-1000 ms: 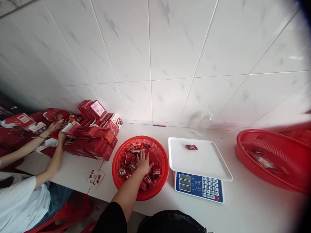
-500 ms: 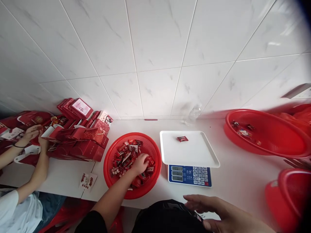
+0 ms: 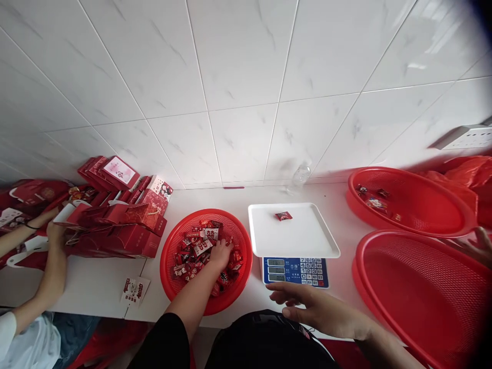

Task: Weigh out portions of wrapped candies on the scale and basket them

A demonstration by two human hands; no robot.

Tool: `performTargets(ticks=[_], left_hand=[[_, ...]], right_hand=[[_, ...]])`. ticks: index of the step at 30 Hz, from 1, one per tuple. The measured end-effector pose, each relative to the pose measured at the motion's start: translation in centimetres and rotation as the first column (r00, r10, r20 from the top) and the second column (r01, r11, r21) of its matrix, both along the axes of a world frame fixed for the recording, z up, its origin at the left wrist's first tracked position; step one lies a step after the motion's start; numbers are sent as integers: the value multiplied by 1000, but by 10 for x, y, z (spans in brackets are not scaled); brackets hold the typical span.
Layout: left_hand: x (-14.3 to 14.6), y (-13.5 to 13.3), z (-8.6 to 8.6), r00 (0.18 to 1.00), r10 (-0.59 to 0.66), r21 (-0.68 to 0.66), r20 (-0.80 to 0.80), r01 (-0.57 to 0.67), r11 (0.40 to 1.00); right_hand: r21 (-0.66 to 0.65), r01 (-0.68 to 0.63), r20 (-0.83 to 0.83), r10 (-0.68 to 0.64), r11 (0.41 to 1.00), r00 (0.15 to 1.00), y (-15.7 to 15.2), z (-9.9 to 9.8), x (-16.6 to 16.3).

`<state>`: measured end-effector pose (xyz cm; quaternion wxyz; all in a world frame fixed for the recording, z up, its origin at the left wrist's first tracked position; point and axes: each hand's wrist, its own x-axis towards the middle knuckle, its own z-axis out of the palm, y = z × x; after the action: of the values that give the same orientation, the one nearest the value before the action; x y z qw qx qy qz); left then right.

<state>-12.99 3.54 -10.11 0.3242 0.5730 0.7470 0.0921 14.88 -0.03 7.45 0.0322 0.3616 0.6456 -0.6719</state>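
Note:
My left hand (image 3: 222, 254) reaches into a round red plastic basket (image 3: 168, 279). Its fingers curl down onto the red wrapped candies (image 3: 203, 247) heaped there, with the fingertips partly hidden among them. My right hand (image 3: 303, 302) hovers palm-inward by the front edge of a digital scale (image 3: 294, 271), fingers stretched out and holding nothing. On the scale sits a white tray (image 3: 292, 238), and a single red wrapped candy (image 3: 283, 216) lies near the tray's back edge.
At left, a co-worker's hands (image 3: 57, 230) work among red gift boxes (image 3: 123, 236). A printed card (image 3: 134, 290) lies nearby. On the right are a red basket with a few candies (image 3: 415, 200) and another red basket (image 3: 423, 287), with another person's hand (image 3: 480, 243) beside it. A clear bottle (image 3: 301, 175) stands by the wall.
My right hand has moved left and up, towards the scale. My left hand stays in the candies, its fingers lower. The near right basket has come further into view, with another person's hand beside it.

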Motion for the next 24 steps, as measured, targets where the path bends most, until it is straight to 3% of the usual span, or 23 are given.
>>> performTargets(ticks=[6,10,11,13,15,16,19,21,24], left_hand=[[-19,1,13,960,118,133,253,-155,979],[-28,-2,31,858,227,152,461,-329,932],[-28,-4,36,772,273,111,574,-403,908],[-25,-9,50,464,341,-54,818,-528,848],[-16,-15,65,113,353,-241,929,-541,806],[-9,-18,72,8,346,-293,938,-515,806],[21,-28,88,-143,328,-357,934,-429,830],[43,-34,93,-180,316,-361,932,-366,858],[70,-39,94,-205,297,-344,933,-260,902]], right_hand=[[-39,107,-4,-108,993,994,2,-21,6],[-63,176,-17,-178,982,984,4,-40,6],[-67,190,-18,-192,979,981,5,-45,4],[-90,220,-29,-223,971,974,6,-53,-2],[-138,268,-55,-277,953,959,8,-59,-11],[-172,308,-72,-324,936,943,9,-61,-17],[-304,439,-128,-493,845,860,14,-65,-35],[-376,477,-159,-562,795,812,16,-68,-46],[-381,545,-156,-633,747,758,17,-75,-53]])
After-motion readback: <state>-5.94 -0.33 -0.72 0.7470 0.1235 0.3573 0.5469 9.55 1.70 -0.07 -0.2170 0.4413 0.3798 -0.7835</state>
